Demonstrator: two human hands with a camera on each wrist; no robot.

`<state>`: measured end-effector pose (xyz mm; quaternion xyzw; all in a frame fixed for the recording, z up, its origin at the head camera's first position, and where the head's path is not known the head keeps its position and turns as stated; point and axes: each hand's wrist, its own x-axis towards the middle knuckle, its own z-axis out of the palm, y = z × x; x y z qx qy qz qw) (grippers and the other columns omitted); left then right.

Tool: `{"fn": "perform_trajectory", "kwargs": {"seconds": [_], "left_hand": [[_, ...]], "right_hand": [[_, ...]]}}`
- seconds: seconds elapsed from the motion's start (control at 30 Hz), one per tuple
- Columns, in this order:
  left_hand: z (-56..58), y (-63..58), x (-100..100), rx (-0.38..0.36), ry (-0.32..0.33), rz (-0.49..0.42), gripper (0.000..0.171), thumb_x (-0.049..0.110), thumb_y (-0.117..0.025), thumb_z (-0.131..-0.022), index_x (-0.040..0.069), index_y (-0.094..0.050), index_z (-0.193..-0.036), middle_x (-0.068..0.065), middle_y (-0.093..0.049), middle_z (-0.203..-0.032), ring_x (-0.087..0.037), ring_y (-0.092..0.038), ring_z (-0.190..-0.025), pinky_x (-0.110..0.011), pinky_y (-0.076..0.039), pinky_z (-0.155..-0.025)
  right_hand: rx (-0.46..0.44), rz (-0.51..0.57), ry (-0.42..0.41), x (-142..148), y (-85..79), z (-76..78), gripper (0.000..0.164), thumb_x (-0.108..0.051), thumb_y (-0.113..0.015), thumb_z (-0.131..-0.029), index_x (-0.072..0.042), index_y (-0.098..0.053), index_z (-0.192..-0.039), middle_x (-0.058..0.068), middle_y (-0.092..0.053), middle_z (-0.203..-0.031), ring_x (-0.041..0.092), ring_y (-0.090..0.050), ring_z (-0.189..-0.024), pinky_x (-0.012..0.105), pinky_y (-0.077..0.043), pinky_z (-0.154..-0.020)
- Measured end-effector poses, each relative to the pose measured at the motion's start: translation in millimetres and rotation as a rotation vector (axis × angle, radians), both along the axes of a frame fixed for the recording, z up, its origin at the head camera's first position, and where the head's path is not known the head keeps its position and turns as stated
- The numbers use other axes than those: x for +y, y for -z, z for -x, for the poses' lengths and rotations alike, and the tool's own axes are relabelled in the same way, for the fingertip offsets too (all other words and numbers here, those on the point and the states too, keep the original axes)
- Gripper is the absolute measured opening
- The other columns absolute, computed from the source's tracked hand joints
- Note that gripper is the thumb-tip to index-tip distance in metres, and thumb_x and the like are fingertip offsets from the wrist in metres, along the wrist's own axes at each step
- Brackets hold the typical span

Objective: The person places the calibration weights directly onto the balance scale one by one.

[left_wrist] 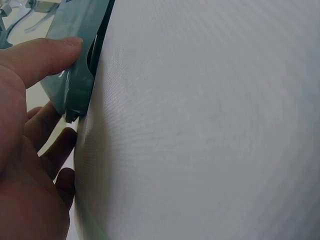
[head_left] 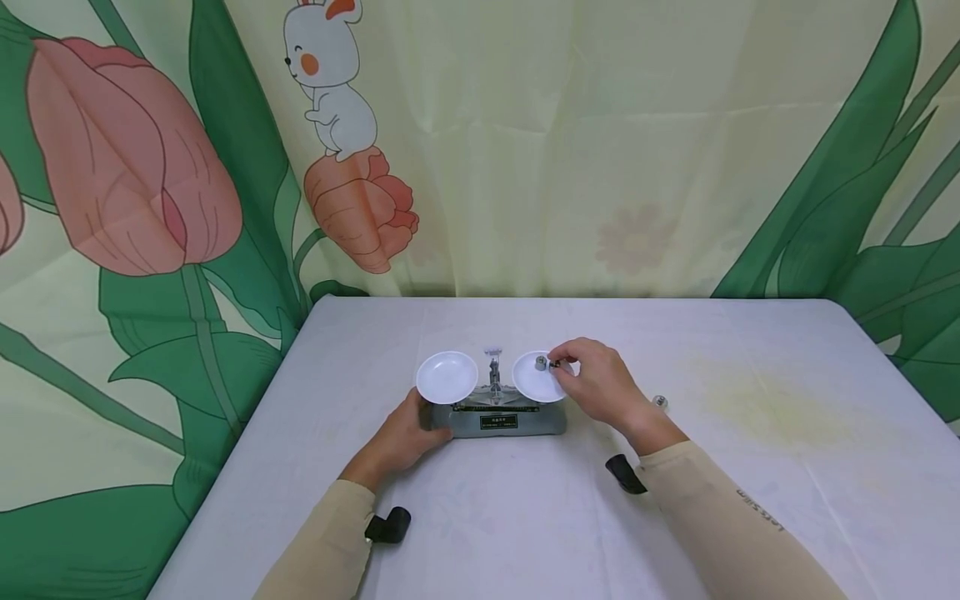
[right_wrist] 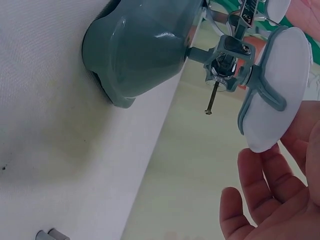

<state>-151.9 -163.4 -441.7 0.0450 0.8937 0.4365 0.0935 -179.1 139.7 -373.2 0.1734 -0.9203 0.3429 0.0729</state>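
A grey-green balance scale (head_left: 510, 422) stands on the table with a white left pan (head_left: 447, 377) and a white right pan (head_left: 536, 385). My left hand (head_left: 405, 433) grips the left end of its base. In the left wrist view the thumb (left_wrist: 52, 55) lies on the front face, other fingers behind the end. Over the right pan, my right hand (head_left: 600, 379) pinches a small metal weight (head_left: 553, 364). Another metal weight (head_left: 541, 362) is on that pan beside it. From below, the right wrist view shows the pan's underside (right_wrist: 280, 95), which hides the weights.
More small metal weights (head_left: 660, 402) stand on the table right of the scale, partly behind my right wrist; the right wrist view shows them as grey cylinders (right_wrist: 52, 235). A white cloth covers the table (head_left: 495, 533). A printed curtain (head_left: 525, 167) hangs behind it.
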Motion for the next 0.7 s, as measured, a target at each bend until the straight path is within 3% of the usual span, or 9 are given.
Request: {"fn": "perform_trajectory", "kwargs": {"seconds": [0.43, 0.7], "left_hand": [[-0.4, -0.5, -0.3, 0.005, -0.006, -0.006, 0.087, 0.011, -0.08, -0.084, 0.007, -0.029, -0.155, -0.014, -0.035, -0.158, -0.034, -0.026, -0.148, -0.056, -0.02, -0.118], [-0.5, -0.6, -0.4, -0.002, -0.003, -0.011, 0.088, 0.013, -0.08, -0.084, 0.008, -0.028, -0.155, -0.013, -0.035, -0.158, -0.033, -0.025, -0.148, -0.056, -0.02, -0.118]], "right_hand": [[-0.028, 0.039, 0.024, 2.0, -1.5, -2.8, 0.024, -0.012, -0.067, -0.092, -0.002, -0.07, -0.113, 0.013, -0.067, -0.113, 0.033, -0.06, -0.105, 0.048, -0.052, -0.087], [0.081, 0.137, 0.076, 21.0, 3.5, -11.2, 0.022, -0.004, -0.069, -0.09, 0.0, -0.07, -0.112, 0.014, -0.069, -0.107, 0.031, -0.063, -0.095, 0.05, -0.053, -0.086]]}}
